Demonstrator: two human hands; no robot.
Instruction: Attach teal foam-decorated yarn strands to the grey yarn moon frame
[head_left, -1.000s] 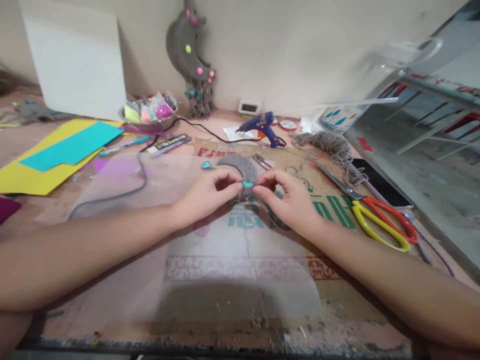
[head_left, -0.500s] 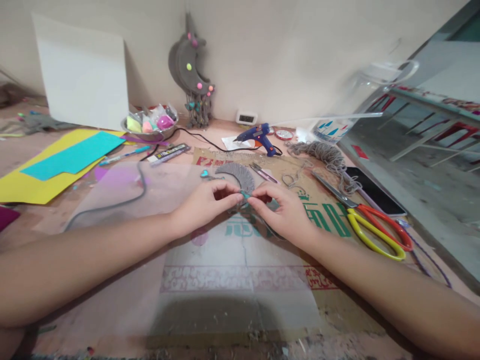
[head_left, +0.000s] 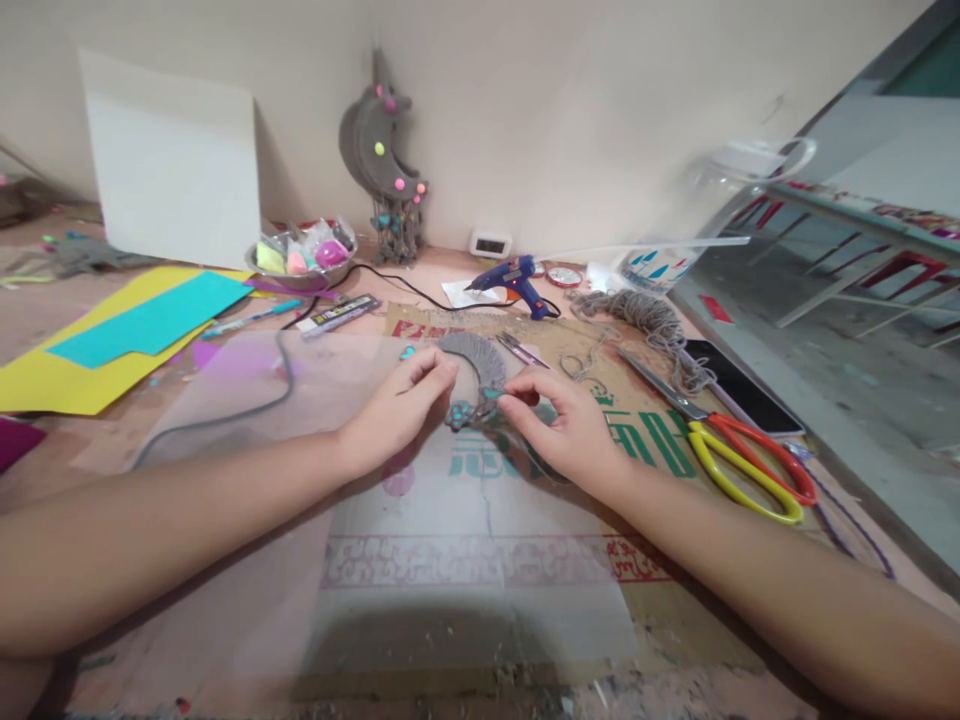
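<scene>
A crescent moon wrapped in grey yarn (head_left: 480, 352) lies on the plastic sheet between my hands. My right hand (head_left: 562, 420) pinches a small teal piece (head_left: 492, 393) at the moon's lower tip. Off to the left of the moon, my left hand (head_left: 401, 398) has thumb and fingertips pressed together; anything between them is too small to make out. A grey piece with teal spots (head_left: 459, 414) rests just below the moon, between the hands. Past my left fingers shows a little teal heart (head_left: 407, 353).
Behind the hands lie a blue glue gun (head_left: 510, 278), tweezers (head_left: 523, 350) and a grey yarn bundle (head_left: 645, 318). Scissors (head_left: 720, 450) and a phone (head_left: 746, 385) are at right. A bowl of clay packets (head_left: 304, 262) and teal foam sheet (head_left: 150, 318) stand left.
My left hand has let go of the teal piece and drawn back to the left. The right hand keeps its pinch. The grey piece with teal spots now shows between them.
</scene>
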